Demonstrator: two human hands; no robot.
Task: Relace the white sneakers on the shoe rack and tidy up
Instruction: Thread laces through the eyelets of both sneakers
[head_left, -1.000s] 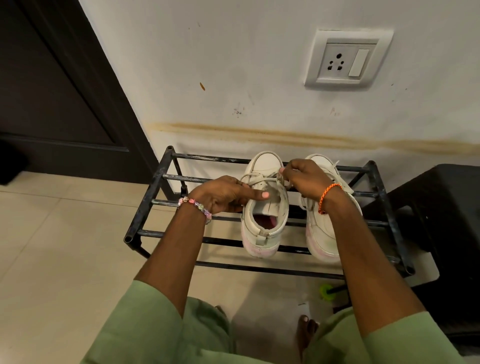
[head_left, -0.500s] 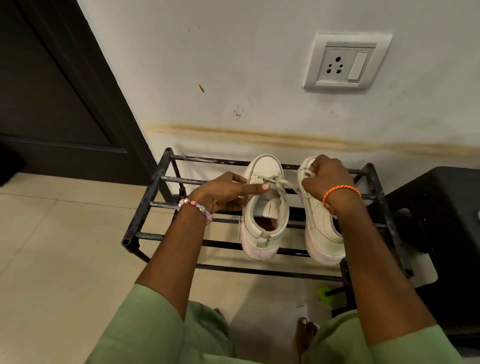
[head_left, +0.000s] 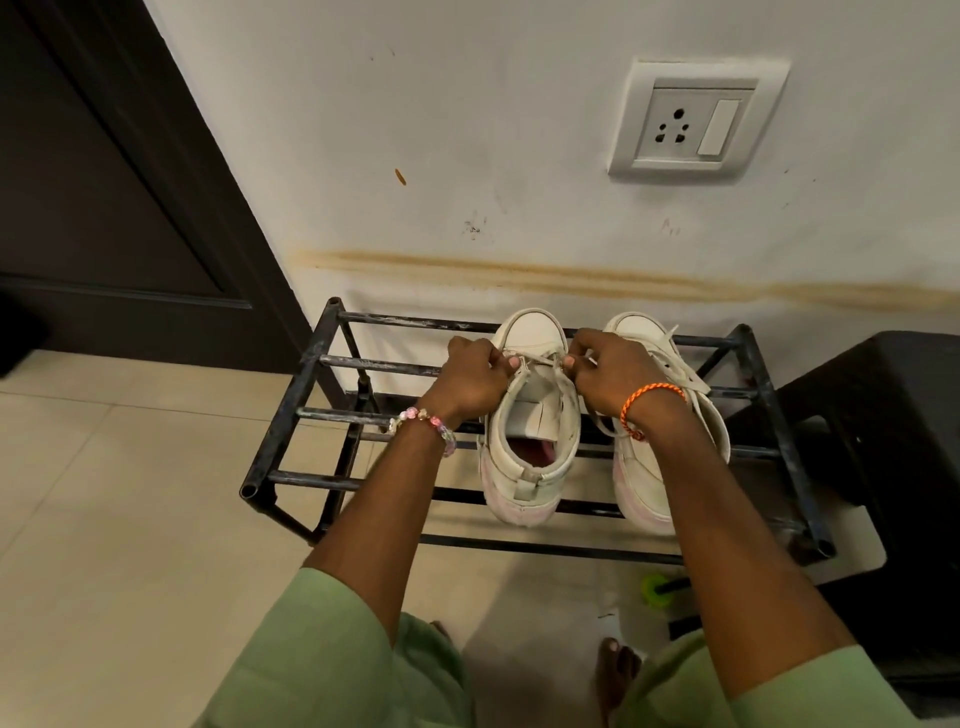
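Left white sneaker (head_left: 530, 415) sits toes-to-wall on the top bars of the shoe rack (head_left: 306, 379), its mate (head_left: 660, 467) just beside at 3 o'clock. Lace (head_left: 537, 358) now taut across the eyelets; half a second ago the right hand (head_left: 608, 374) was over the mate. Left hand (head_left: 472, 376) and right hand each pinch a lace end. Scuffed leather, pink-tinged soles; chipped black metal tubing.

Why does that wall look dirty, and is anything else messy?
A long brownish stain runs across the wall above the shoe rack, with a few small marks higher up. The right sneaker has loose laces trailing over its side, while both hands pinch the lace on the left sneaker.
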